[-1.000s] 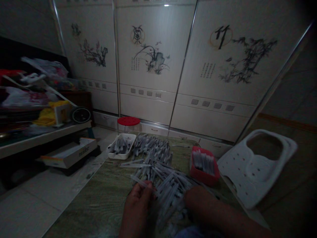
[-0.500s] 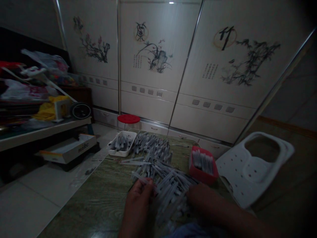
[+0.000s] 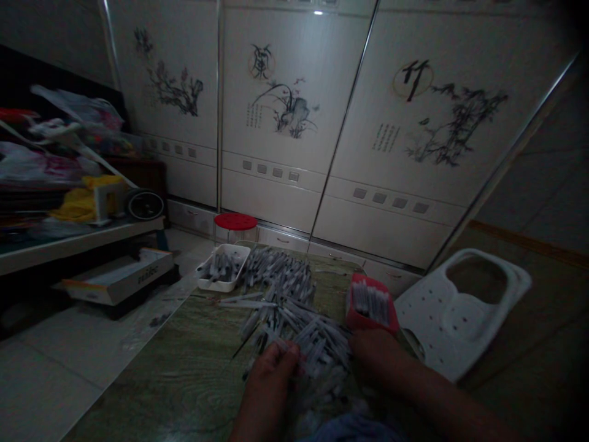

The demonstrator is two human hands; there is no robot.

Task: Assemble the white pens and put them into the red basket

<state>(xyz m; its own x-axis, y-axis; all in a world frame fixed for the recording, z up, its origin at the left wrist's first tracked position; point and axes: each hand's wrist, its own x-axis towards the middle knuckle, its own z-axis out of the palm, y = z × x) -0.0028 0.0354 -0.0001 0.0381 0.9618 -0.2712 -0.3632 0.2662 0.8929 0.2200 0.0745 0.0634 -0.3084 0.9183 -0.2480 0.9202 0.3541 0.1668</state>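
Observation:
Many slim, whitish plastic sticks with dark parts lie in a loose pile on the green wood-grain table. My left hand is closed in a pinch at the near left of the pile, on one or more of the pale sticks. At the pile's right side, just below the red basket, is my right hand; its fingers are dark and hidden. The red basket holds upright sticks side by side. A white tray at the far left of the pile holds more sticks.
A white plastic chair stands right of the table. Beyond the table are a red stool and cabinet doors. At left, a bench carries bags and a wheeled item, with a shoebox below.
My left hand has moved right and slightly down, over the pile. My right hand has shifted slightly up, nearer the red basket. The view has shifted a little.

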